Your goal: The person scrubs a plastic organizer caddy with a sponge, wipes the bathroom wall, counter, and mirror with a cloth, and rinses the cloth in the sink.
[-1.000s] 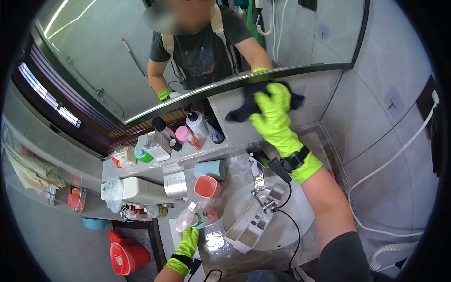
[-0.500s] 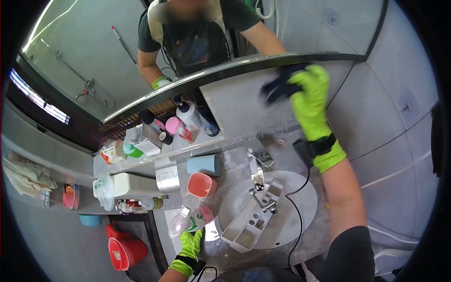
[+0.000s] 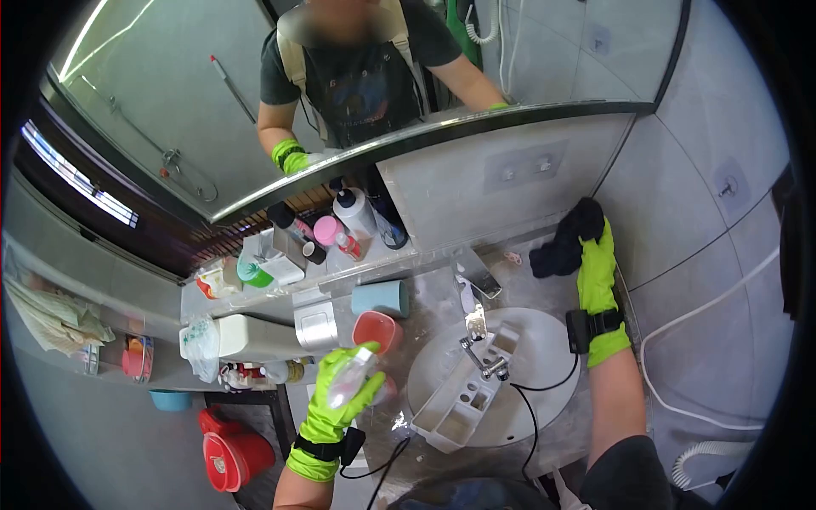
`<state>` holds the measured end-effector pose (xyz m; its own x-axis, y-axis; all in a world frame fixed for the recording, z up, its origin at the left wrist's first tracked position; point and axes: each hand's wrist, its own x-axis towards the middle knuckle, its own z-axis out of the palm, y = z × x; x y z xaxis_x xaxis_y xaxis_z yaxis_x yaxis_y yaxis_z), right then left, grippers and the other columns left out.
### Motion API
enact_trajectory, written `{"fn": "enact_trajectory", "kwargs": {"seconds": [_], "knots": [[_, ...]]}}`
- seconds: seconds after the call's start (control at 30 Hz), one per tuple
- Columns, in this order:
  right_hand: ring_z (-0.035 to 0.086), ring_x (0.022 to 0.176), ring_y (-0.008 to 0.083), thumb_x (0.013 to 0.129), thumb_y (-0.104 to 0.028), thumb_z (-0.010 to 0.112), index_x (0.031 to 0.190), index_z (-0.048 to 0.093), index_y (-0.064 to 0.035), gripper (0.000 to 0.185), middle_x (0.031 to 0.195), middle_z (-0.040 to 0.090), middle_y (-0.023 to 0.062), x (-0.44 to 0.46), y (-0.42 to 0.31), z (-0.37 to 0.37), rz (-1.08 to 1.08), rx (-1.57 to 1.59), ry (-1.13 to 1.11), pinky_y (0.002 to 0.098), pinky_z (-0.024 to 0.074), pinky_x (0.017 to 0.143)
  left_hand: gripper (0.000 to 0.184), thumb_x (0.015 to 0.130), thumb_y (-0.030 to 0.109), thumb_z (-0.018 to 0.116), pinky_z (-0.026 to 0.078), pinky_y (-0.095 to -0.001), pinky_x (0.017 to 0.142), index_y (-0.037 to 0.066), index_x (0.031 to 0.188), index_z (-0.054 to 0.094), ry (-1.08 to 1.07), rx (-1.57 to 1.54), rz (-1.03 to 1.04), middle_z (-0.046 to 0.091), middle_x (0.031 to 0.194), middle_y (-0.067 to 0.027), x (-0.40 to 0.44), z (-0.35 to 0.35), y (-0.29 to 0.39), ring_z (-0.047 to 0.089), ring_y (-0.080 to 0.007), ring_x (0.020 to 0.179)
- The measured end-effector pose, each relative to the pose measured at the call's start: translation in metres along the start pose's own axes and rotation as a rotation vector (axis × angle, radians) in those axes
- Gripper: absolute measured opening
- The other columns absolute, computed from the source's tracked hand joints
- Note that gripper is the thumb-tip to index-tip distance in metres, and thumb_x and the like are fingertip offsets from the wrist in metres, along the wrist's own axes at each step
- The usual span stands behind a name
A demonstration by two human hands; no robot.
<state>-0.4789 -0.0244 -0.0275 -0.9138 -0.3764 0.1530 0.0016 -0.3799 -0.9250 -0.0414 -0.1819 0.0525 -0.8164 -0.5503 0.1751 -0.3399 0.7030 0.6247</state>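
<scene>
Black cloth point(image 3: 556, 248) is held bunched in the right hand point(image 3: 597, 270), its fingers partly hidden by the folds, at the far right of the counter point(image 3: 429, 299). A clear bottle point(image 3: 347, 384) is clasped between the left hand's point(image 3: 334, 395) thumb and fingers, near the pink cup point(image 3: 376, 332). Across the basin point(image 3: 544, 365), a white tray point(image 3: 448, 427) is laid beneath the tap point(image 3: 487, 367).

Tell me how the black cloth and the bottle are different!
The black cloth is dark all over, but the bottle has a see-through part.
The black cloth is floppy and crumpled, while the bottle looks smooth and rounded.
The black cloth is in the right hand, and the bottle is in the left hand.
Both are held by gloved hands.
</scene>
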Motion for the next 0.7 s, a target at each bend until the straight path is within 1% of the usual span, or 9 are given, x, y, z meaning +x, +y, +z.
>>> {"fn": "enact_trajectory", "kwargs": {"seconds": [0.03, 0.07, 0.17, 0.2, 0.33, 0.43, 0.57, 0.6, 0.7], "knots": [[0.058, 0.112, 0.0175, 0.097, -0.01, 0.06, 0.144, 0.045, -0.0018, 0.05, 0.128, 0.059, 0.0075, -0.008, -0.002, -0.003, 0.026, 0.006, -0.015, 0.0299, 0.0471, 0.096, 0.057, 0.075, 0.012, 0.082, 0.05, -0.0367, 0.087, 0.002, 0.128, 0.062, -0.023, 0.097, 0.07, 0.067, 0.105, -0.0117, 0.006, 0.0, 0.008, 0.064, -0.0265, 0.098], [0.063, 0.09, 0.016, 0.096, -0.008, 0.059, 0.142, 0.047, -0.0034, 0.047, 0.117, 0.063, 0.0079, -0.017, -0.006, -0.005, 0.02, 0.005, -0.007, 0.0289, 0.0522, 0.075, 0.052, 0.079, 0.01, 0.077, 0.049, -0.0365, 0.092, 0.003, 0.128, 0.061, -0.033, 0.06, 0.018, 0.068, 0.111, -0.0116, 0.011, -0.002, 0.022, 0.064, -0.0259, 0.102], [0.057, 0.065, 0.0123, 0.096, -0.006, 0.056, 0.138, 0.051, -0.0062, 0.042, 0.102, 0.065, 0.0071, -0.042, -0.028, -0.01, 0.182, 0.044, -0.065, 0.0274, 0.0456, 0.052, 0.049, 0.082, 0.014, 0.076, 0.048, -0.0348, 0.094, 0.007, 0.129, 0.061, 0.086, -0.238, 0.04, 0.066, 0.123, -0.0112, 0.046, -0.012, 0.056, 0.062, -0.0244, 0.108], [0.05, 0.053, 0.0093, 0.097, -0.006, 0.055, 0.134, 0.053, -0.0085, 0.038, 0.094, 0.065, 0.0062, -0.047, -0.024, -0.012, 0.207, 0.088, -0.013, 0.0264, 0.0367, 0.041, 0.046, 0.084, 0.013, 0.075, 0.048, -0.0342, 0.095, 0.007, 0.128, 0.061, 0.065, -0.399, -0.008, 0.066, 0.123, -0.0109, 0.058, -0.016, 0.069, 0.061, -0.0228, 0.109], [0.057, 0.063, 0.011, 0.098, -0.005, 0.053, 0.137, 0.051, -0.0075, 0.038, 0.097, 0.065, 0.0064, -0.065, -0.026, -0.016, 0.168, 0.091, 0.081, 0.0266, 0.0455, 0.05, 0.032, 0.09, 0.013, 0.071, 0.049, -0.0309, 0.088, 0.005, 0.121, 0.063, 0.039, -0.77, -0.142, 0.066, 0.115, -0.0076, 0.113, -0.016, 0.108, 0.061, -0.0158, 0.103], [0.066, 0.084, 0.0211, 0.097, -0.006, 0.053, 0.138, 0.05, -0.0061, 0.041, 0.107, 0.064, 0.0095, -0.071, 0.003, -0.041, 0.122, 0.154, 0.093, 0.033, 0.056, 0.073, 0.023, 0.088, 0.01, 0.073, 0.049, -0.0278, 0.08, 0.004, 0.109, 0.063, 0.057, -0.764, -0.167, 0.065, 0.101, -0.0032, 0.149, -0.003, 0.122, 0.06, -0.0111, 0.091], [0.066, 0.072, 0.0226, 0.096, -0.003, 0.052, 0.138, 0.049, -0.0071, 0.043, 0.102, 0.065, 0.0113, -0.078, -0.008, -0.047, 0.205, 0.176, -0.065, 0.0354, 0.0558, 0.06, 0.018, 0.087, 0.01, 0.076, 0.046, -0.027, 0.07, 0.005, 0.098, 0.062, 0.095, -0.542, -0.081, 0.059, 0.085, 0.002, 0.17, 0.013, 0.12, 0.053, -0.0078, 0.078], [0.056, 0.059, 0.0103, 0.098, -0.005, 0.055, 0.135, 0.049, -0.0081, 0.037, 0.094, 0.065, 0.0069, -0.083, -0.023, -0.029, 0.206, 0.217, -0.052, 0.0246, 0.0448, 0.049, 0.018, 0.087, 0.01, 0.075, 0.046, -0.028, 0.067, 0.004, 0.098, 0.063, 0.107, -0.55, -0.059, 0.058, 0.082, 0.0009, 0.171, 0.014, 0.119, 0.052, -0.0091, 0.074], [0.056, 0.061, 0.01, 0.099, -0.008, 0.056, 0.134, 0.05, -0.0083, 0.036, 0.095, 0.065, 0.0071, -0.076, -0.041, 0.004, 0.117, 0.158, -0.061, 0.0239, 0.0434, 0.048, 0.02, 0.086, 0.011, 0.076, 0.046, -0.0295, 0.066, 0.002, 0.098, 0.063, 0.162, -0.5, 0.007, 0.057, 0.078, -0.0005, 0.156, 0.017, 0.118, 0.051, -0.0111, 0.071]]}}
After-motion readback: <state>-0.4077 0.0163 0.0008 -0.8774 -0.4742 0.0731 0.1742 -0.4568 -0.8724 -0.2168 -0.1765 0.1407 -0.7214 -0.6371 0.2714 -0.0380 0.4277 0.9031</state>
